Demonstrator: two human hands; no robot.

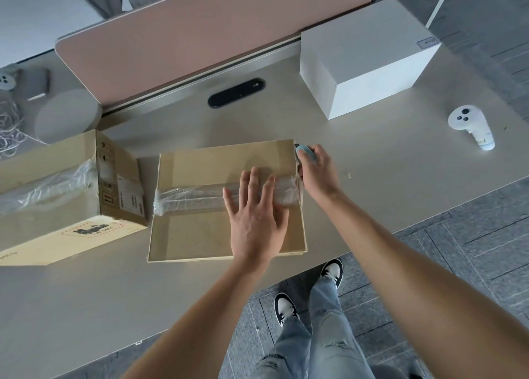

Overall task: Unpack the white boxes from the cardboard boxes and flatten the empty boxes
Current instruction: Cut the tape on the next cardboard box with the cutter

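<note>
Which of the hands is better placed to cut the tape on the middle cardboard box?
Right hand: it grips the blue cutter at the tape's right end. Left hand lies flat on the box, steadying it.

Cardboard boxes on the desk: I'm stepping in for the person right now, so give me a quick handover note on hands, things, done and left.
Left hand: open, pressing flat on the middle box, over its tape.
Right hand: grips a blue cutter at the box's right edge, by the tape end.
Left box: taped shut, untouched.
White box: stands at the back right of the desk.
Done: apparently one white box out.
Left: cut the tape, empty both boxes, flatten them.
</note>
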